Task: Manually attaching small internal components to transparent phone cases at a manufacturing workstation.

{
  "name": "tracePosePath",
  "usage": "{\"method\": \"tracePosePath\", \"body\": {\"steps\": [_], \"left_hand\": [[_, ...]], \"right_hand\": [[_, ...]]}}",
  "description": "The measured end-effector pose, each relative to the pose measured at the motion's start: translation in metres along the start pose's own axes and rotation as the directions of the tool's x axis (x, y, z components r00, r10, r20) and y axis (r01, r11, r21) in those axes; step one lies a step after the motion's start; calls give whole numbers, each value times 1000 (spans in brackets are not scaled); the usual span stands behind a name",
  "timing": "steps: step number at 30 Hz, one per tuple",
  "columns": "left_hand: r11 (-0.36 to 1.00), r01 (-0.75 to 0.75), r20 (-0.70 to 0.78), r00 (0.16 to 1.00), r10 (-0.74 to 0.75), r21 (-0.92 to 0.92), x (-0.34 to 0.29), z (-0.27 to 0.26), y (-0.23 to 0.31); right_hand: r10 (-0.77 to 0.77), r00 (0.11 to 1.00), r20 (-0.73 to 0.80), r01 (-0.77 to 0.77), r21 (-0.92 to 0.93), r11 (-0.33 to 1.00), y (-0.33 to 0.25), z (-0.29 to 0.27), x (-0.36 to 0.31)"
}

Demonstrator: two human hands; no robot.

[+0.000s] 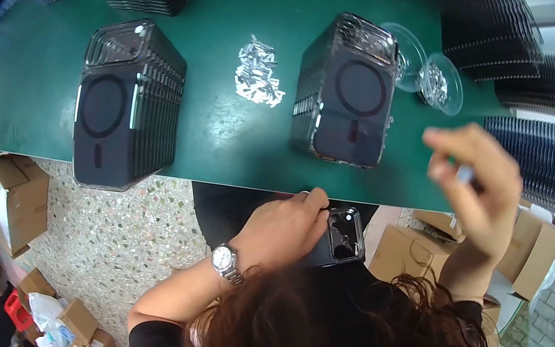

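Note:
My left hand [287, 229], with a steel watch on its wrist, is closed on a clear-rimmed dark phone case [345, 234] just below the table's front edge. The case's camera end sticks out to the right of my fingers. My right hand [479, 176] is raised over the table's right front edge. Its fingers are curled and a little blurred; a small pale spot shows among them, too unclear to name. Beyond it stand two shallow clear dishes, and the nearer dish [452, 86] holds small shiny metal bits.
On the green table [231, 148] stand a left stack of dark phone cases [107, 113] and a right stack [355, 90]. Between them lies a pile of small silver pieces [258, 74]. More stacked cases [537, 156] line the right side. Cardboard boxes [411, 252] sit below.

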State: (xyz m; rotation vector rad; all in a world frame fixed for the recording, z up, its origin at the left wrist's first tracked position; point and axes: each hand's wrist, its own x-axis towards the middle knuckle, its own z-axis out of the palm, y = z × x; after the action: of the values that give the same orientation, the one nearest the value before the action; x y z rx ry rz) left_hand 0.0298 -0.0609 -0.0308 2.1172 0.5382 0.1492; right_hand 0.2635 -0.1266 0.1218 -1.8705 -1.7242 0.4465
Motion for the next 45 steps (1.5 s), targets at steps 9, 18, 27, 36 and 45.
{"method": "tracePosePath", "body": {"steps": [9,18,27,36,45], "left_hand": [[957,141,-150,972,-183,-254,-36,-49,-31],[940,102,-303,931,-205,-324,-36,-60,-37],[886,58,-309,925,-221,-460,-26,-80,-24],[912,8,-274,953,-131,-409,-2,-116,21],[949,24,-207,974,-94,-316,47,-119,61]], "right_hand": [[47,827,561,259,-453,853,11,98,222],[137,718,683,314,-493,811,34,159,249],[-51,795,604,327,-357,875,16,107,240],[-301,888,348,198,301,933,-20,32,145],[-521,837,166,539,-88,838,6,1,77]]}}
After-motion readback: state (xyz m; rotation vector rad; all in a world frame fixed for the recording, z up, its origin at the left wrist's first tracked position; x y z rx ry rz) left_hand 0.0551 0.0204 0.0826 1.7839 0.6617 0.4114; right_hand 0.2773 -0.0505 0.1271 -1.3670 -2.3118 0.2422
